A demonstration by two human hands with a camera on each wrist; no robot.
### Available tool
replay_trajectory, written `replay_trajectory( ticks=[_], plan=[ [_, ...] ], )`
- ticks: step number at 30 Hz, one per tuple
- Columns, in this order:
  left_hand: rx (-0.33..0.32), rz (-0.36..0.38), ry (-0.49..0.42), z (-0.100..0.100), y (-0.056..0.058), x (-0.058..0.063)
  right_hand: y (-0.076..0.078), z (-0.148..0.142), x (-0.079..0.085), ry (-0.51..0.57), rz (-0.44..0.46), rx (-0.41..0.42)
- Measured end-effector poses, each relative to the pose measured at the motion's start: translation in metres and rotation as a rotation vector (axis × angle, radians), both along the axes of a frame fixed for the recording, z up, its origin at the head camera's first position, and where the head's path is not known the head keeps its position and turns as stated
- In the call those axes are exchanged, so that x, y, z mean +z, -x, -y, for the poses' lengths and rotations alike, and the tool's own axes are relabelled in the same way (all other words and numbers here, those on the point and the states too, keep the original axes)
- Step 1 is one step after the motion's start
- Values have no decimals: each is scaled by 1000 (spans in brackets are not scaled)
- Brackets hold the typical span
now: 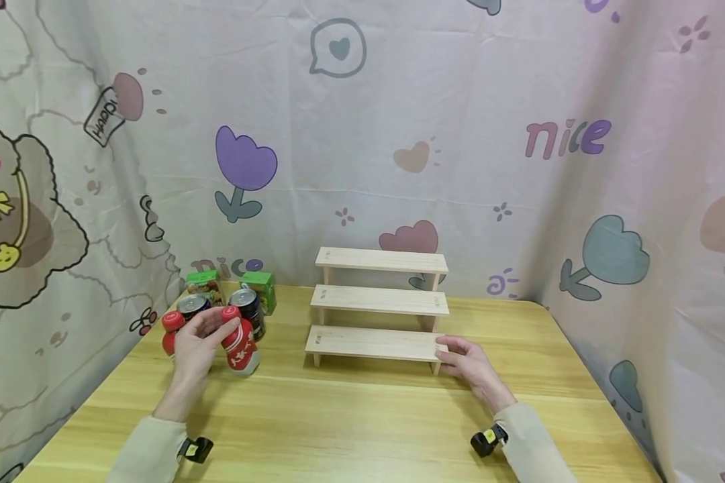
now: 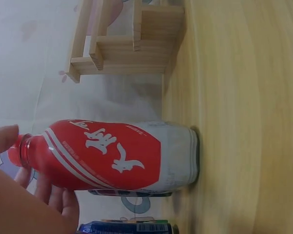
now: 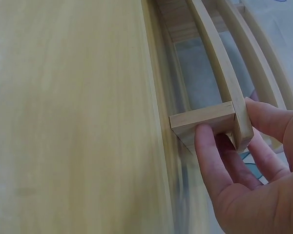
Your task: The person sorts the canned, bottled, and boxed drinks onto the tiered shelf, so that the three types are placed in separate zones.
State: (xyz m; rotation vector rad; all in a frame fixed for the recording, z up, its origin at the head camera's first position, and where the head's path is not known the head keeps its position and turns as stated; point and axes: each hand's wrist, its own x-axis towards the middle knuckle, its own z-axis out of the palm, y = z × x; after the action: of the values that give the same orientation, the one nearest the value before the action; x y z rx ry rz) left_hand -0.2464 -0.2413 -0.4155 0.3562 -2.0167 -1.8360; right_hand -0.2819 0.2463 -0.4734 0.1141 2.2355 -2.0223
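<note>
My left hand (image 1: 197, 341) pinches a red and white bottle (image 1: 240, 347) at its cap and neck, thumb on one side and fingers behind. In the left wrist view the bottle (image 2: 117, 156) has white lettering, and its base is right at the tabletop. A three-step wooden display rack (image 1: 374, 343) stands at the middle of the table. At the right end of its lowest step, my right hand (image 1: 472, 367) grips the board. The right wrist view shows the thumb on top of the rack (image 3: 205, 117) and fingers against the leg and underside.
Beside the left hand stand a second red bottle (image 1: 170, 331), two dark cans, one at the back (image 1: 192, 305) and one nearer the held bottle (image 1: 250, 312), and two green boxes (image 1: 264, 290). The wooden table (image 1: 350, 422) meets a patterned curtain (image 1: 362, 134) behind.
</note>
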Motion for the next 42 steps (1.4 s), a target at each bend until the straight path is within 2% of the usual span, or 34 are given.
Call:
replay_trajectory(
  ticks=[4,7,11,16,19,23,33,42],
  plan=[
    [-74,126,125,2,-1,-1,1,0,0,1,6,-1],
    [-122,185,154,2,0,-2,1,0,0,5,7,0],
    [-180,211,145,4,1,-5,1,0,0,11,13,4],
    [-282,213,124,8,3,-7,1,0,0,6,19,-6],
    [-316,223,132,10,4,-8,0,0,1,-4,17,-13],
    [-336,236,140,10,5,-10,0,1,1,-27,-1,-15],
    [-333,265,198,10,2,-13,-1,4,1,-75,-29,-25],
    [-325,242,228,9,4,-15,1,3,-2,-86,-35,-25]
  ],
)
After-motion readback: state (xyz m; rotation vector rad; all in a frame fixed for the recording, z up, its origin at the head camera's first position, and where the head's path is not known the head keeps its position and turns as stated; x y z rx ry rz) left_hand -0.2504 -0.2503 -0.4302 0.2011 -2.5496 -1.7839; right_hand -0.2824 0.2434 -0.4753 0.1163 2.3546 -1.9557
